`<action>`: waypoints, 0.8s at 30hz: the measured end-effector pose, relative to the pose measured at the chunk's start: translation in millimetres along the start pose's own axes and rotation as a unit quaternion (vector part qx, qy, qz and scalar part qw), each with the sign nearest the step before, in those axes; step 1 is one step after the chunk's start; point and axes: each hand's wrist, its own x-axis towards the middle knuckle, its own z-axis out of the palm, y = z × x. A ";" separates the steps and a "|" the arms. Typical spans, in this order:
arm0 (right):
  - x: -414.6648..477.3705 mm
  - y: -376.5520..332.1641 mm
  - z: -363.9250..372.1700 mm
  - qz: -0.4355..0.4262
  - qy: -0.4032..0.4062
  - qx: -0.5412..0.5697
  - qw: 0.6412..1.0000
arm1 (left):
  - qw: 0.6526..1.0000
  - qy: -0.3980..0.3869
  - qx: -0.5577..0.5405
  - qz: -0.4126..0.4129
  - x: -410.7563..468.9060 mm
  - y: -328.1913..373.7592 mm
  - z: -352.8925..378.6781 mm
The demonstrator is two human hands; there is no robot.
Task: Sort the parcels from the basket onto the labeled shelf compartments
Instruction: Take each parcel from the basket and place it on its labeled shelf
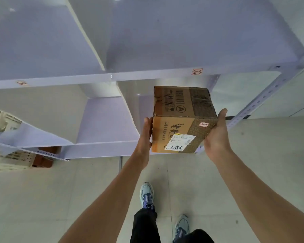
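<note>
Head: left hand (145,137) fingers (147,124) straight, right hand (216,137) palm, press box (181,116).

Brown parcel (179,118), white shelf (147,74)

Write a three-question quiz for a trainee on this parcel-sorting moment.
1. True or false: the cardboard box is held between the left hand and the right hand.
2. What does the shelf tag on the shelf edge, seen just above the box in the head view, read? A 1-1; B 2-3; C 4-2.
3. Fill in: the box tag sits at the corner nearer the ___ hand.
Key: 1 true; 2 B; 3 right.
</note>
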 end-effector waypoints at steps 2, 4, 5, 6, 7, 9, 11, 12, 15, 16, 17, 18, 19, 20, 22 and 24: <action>26.6 18.5 0.5 -0.011 -0.012 -0.010 1.000 | 1.000 0.006 -0.003 0.017 22.3 -17.2 -4.3; 28.8 18.5 -1.9 -0.011 -0.021 -0.007 1.000 | 1.000 0.006 -0.009 0.026 23.0 -20.6 -0.9; 29.6 20.0 -3.5 -0.016 -0.024 0.000 1.000 | 0.999 0.009 -0.009 0.033 20.9 -21.5 1.2; 31.4 21.0 -4.5 -0.024 -0.026 0.000 0.999 | 0.999 0.009 -0.013 0.032 21.0 -21.0 2.6; 33.1 21.9 -4.7 -0.032 -0.024 -0.005 0.999 | 0.999 0.014 -0.019 0.027 23.1 -21.9 2.1; 49.9 32.8 -1.7 -0.053 -0.028 -0.019 0.998 | 0.999 0.028 -0.012 0.043 42.4 -32.6 -2.6; 71.2 47.3 0.6 -0.062 -0.037 -0.027 0.997 | 0.998 0.031 -0.017 0.050 67.1 -48.3 -7.9; 79.8 53.6 1.9 -0.064 -0.044 -0.030 0.997 | 0.998 0.030 -0.019 0.055 77.5 -56.0 -10.1; 106.5 70.2 1.1 -0.086 -0.073 -0.016 0.993 | 0.996 0.030 -0.016 0.082 103.0 -75.6 -14.1; 114.9 76.0 -0.2 -0.093 -0.086 -0.009 0.992 | 0.995 0.031 -0.022 0.089 111.5 -82.2 -15.6; 122.5 81.4 -1.2 -0.100 -0.098 -0.003 0.990 | 0.994 0.032 -0.023 0.097 119.2 -87.3 -17.2; 130.7 86.8 -3.1 -0.108 -0.109 0.005 0.988 | 0.994 0.032 -0.023 0.105 125.5 -91.2 -18.5; 138.6 92.4 -5.5 -0.111 -0.125 0.011 0.986 | 0.993 0.035 -0.021 0.110 130.8 -94.0 -19.0; 145.5 97.4 -7.1 -0.116 -0.142 0.012 0.983 | 0.992 0.036 -0.019 0.116 136.4 -97.5 -19.9; 156.9 105.3 -7.9 -0.132 -0.167 0.010 0.977 | 0.990 0.035 -0.020 0.137 147.7 -103.8 -22.6; 168.2 112.7 -8.4 -0.153 -0.181 0.001 0.972 | 0.985 0.033 -0.029 0.165 158.5 -109.9 -25.0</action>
